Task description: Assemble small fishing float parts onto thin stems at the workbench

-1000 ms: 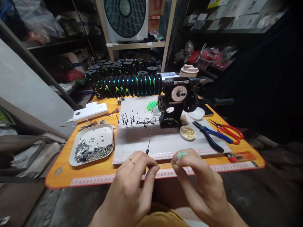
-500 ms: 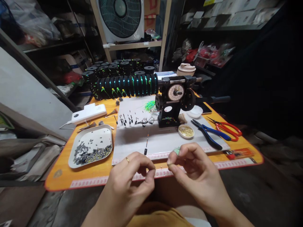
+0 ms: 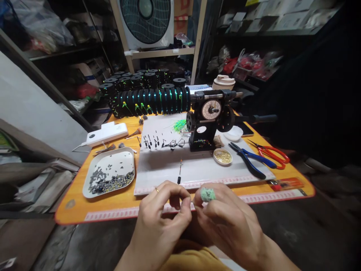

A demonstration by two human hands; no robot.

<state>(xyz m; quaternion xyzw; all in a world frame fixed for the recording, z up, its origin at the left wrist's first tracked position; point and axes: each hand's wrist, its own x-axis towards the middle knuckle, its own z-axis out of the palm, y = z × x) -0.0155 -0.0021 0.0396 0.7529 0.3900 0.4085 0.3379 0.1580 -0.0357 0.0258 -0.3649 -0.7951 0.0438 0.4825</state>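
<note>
My left hand (image 3: 166,218), with a gold ring, is closed in a pinch at the table's front edge. Close to its right, my right hand (image 3: 231,218) is closed too, fingers bent inward and a green wrap on one finger. Whatever lies between the fingertips is too small to make out; it may be a fine line. Just beyond my left hand, a small black piece with an orange-tipped stem (image 3: 179,177) stands out over the white board (image 3: 158,169). Farther back is a black winding machine (image 3: 204,124) with a dial, carrying a row of black spools (image 3: 152,101) with blue-green line.
A white tray (image 3: 88,180) of small grey and black pieces lies left. Right of centre are a dish of gold bits (image 3: 222,156), blue-handled pliers (image 3: 251,162) and red-handled scissors (image 3: 273,156). A white power strip (image 3: 107,134) sits back left, and more black spools (image 3: 138,79) stand behind.
My right hand has turned over, knuckles now up, showing the green-wrapped finger, and has moved closer to my left hand. My left hand has shifted slightly right; the view has moved a little.
</note>
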